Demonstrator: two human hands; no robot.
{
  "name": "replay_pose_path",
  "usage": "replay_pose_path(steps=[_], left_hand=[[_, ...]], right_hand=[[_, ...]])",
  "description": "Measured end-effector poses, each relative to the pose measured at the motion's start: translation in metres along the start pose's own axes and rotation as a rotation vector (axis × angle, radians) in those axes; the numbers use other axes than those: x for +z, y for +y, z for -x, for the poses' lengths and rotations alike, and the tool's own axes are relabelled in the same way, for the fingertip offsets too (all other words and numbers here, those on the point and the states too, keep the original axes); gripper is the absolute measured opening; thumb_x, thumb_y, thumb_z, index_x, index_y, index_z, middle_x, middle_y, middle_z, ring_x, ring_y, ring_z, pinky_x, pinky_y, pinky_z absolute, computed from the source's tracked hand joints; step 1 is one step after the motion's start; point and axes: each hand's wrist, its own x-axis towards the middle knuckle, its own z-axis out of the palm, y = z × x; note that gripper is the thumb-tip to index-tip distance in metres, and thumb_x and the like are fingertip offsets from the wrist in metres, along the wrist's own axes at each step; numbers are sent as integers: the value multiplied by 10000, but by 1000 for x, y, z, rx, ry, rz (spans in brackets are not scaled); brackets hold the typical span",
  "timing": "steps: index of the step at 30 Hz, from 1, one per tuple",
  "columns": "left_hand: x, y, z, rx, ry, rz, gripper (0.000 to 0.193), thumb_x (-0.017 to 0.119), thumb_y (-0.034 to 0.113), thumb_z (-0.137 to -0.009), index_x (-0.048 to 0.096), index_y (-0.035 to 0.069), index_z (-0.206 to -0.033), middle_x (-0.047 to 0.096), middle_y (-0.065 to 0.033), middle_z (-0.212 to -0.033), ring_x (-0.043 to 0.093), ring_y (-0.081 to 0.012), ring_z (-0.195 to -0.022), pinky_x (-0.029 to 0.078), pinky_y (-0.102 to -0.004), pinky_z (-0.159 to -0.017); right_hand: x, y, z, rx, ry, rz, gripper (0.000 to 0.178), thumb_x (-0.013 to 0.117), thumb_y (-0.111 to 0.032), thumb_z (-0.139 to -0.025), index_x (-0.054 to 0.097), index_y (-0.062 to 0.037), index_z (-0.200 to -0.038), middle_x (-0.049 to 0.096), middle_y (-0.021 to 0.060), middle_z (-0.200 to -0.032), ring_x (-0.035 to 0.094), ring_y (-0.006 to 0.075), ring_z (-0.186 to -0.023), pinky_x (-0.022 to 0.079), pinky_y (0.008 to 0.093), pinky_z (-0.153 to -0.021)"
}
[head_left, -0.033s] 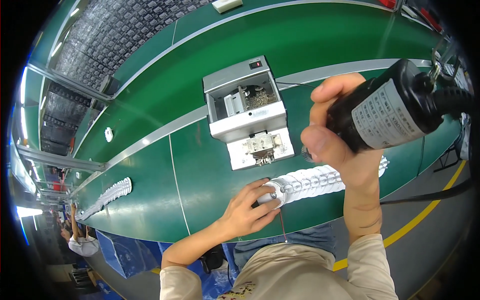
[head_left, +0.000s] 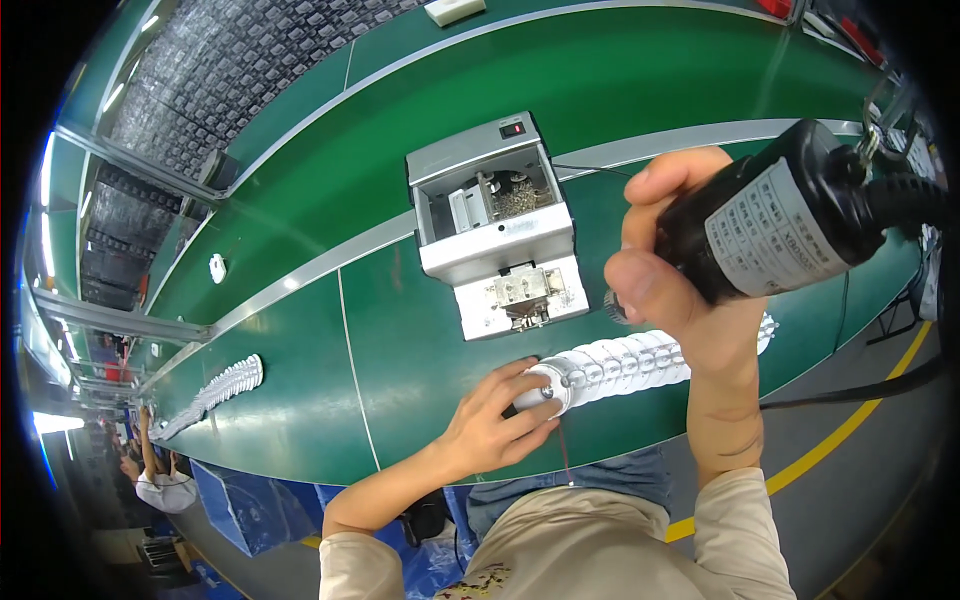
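Note:
My right hand (head_left: 680,240) is wrapped around a black electric screwdriver (head_left: 775,225) with a pale label on its side. The tool slants down to the left, and its tip is hidden behind my hand. On the bench, my left hand (head_left: 497,415) grips the round white housing (head_left: 548,388) at the near left end of a row of clear and white ribbed pieces (head_left: 625,368). A thin reddish wire (head_left: 564,450) hangs from that housing over the bench edge. My right forearm covers part of the row.
A grey screw feeder (head_left: 490,215) holding many small screws stands just beyond my hands. Another ribbed row (head_left: 215,395) lies to the left, and a small white part (head_left: 218,268) is farther back. A co-worker (head_left: 165,488) is at the far left. Blue bins (head_left: 255,510) stand below the bench.
The hanging wire has shifted slightly to the left. Both hands and the screwdriver are practically where they were.

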Motion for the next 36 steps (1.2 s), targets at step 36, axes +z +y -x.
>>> replay_pose_path(steps=[36], left_hand=[[9, -10, -4, -28, -19, 55, 190, 675, 132, -727, 602, 141, -903, 512, -65, -1084, 500, -278, -1095, 400, -391, -805]], right_hand=[[12, 13, 4, -7, -115, -361, 393, 625, -279, -858, 427, -45, -1103, 460, 6, -691, 428, 88, -460, 373, 244, -438]])
